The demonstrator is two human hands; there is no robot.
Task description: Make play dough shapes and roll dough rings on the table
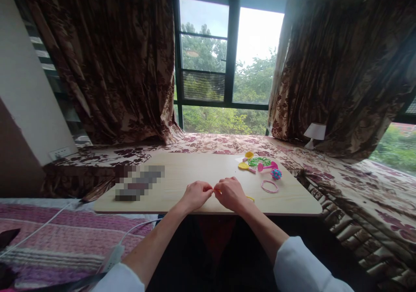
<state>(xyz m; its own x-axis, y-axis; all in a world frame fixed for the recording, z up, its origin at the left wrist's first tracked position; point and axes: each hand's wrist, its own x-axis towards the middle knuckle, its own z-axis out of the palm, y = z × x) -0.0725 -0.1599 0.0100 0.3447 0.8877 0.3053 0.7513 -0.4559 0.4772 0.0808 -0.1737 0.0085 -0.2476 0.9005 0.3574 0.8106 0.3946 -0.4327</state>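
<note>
My left hand (196, 195) and my right hand (230, 193) meet over the front of the table, fingertips pinched together and almost touching. A thin yellow strand (250, 198) shows at the right fingertips and comes out beyond the right wrist, lying on the tabletop. Its middle is hidden by my right hand. What exactly sits between the left fingertips is too small to make out. To the right of my right hand lies a pink ring-shaped band (270, 186), apart from it.
On the light wooden table (182, 170), at the back right, are yellow spoon-like pieces (244, 166), a green looped piece (259, 161), a pink dumbbell-shaped piece (268, 166) and a blue-pink knobbly ball (276, 173). A blurred-out object (139, 183) lies left. A white lamp (315, 132) stands beyond.
</note>
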